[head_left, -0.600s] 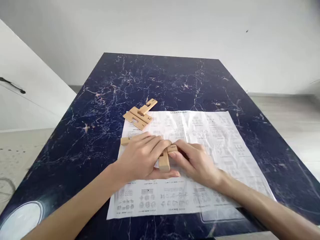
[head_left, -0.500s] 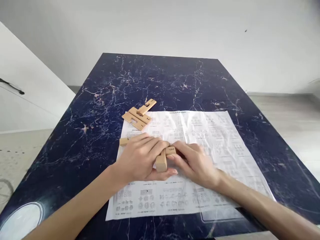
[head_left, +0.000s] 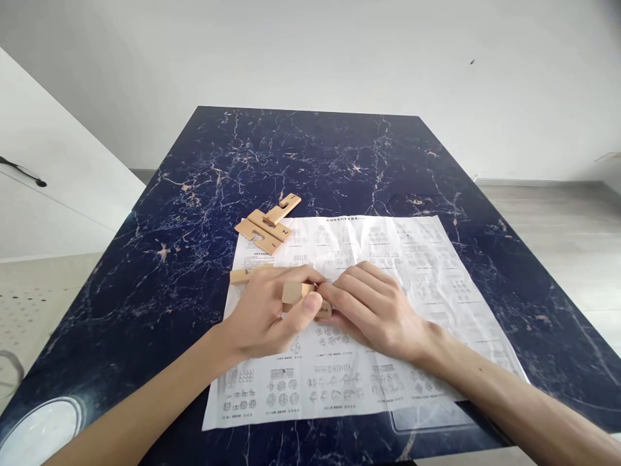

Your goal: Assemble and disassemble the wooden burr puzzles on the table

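Note:
Over the printed sheet, my left hand (head_left: 257, 314) grips a light wooden puzzle block (head_left: 292, 293), its thumb pressed along the near side. A second wooden puzzle piece (head_left: 324, 311), bearing a dark mark, meets that block at its right. The fingers of my right hand (head_left: 381, 310) close round this marked piece and hide most of it. Whether the two pieces interlock, I cannot tell. Just left of my left hand, another notched wooden piece (head_left: 239, 277) lies on the paper, partly covered by the fingers.
Beyond my left hand lie flat notched pieces: one marked 1 (head_left: 264, 242), one marked 2 (head_left: 279, 228), and another (head_left: 285, 208) resting across them. A creased diagram sheet (head_left: 436, 362) covers the near part of the dark marbled table (head_left: 310, 155).
Both hands have turned the held pieces, so the block's end now points left. My left thumb has risen from underneath onto the block. My right hand has rolled knuckles-up.

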A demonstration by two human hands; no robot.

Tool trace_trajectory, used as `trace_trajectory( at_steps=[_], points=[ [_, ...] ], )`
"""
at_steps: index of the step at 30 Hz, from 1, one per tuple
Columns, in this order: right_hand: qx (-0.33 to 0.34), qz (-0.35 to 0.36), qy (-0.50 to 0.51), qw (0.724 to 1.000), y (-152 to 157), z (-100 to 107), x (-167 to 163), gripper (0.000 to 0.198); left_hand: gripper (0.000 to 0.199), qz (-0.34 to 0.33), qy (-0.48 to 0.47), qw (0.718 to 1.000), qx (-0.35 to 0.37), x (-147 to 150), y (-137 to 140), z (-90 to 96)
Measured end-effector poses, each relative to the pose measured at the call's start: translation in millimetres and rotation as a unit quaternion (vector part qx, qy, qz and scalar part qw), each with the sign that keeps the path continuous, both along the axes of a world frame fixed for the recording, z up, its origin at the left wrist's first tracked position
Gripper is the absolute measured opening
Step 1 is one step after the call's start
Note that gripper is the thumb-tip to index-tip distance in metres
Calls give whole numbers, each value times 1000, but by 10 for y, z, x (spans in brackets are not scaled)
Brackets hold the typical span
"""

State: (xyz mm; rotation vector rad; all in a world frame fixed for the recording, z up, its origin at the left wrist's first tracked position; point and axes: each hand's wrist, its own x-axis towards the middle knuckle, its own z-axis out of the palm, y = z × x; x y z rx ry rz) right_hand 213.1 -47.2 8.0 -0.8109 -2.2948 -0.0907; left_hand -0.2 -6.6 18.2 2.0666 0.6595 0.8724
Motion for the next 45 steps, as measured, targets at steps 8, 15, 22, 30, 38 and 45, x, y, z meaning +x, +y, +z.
trace_trajectory(
  at_steps=[8, 15, 22, 30, 38, 45],
  points=[
    [28, 0, -5, 1000, -15, 19, -8, 30, 52, 4, 56, 998, 28, -36, 25, -9],
    [41, 20, 9, 999, -50, 29, -47, 39, 69, -118, 78, 975, -173, -143, 113, 68],
    [80, 62, 7, 995, -92, 75, -51, 18, 74, -153, 101, 939, -291, -141, 164, 119],
    [47, 85, 3, 995, -70, 6, -49, 32, 32, -8, 74, 985, -154, -90, 146, 96],
    [-41, 47, -28, 998, -37, -76, -60, 37, 26, 46, 83, 996, -2, -69, 121, 130],
    [-111, 9, 6, 994, -43, -88, -83, 23, 24, 92, 19, 994, -60, -111, 123, 61]
  ],
)
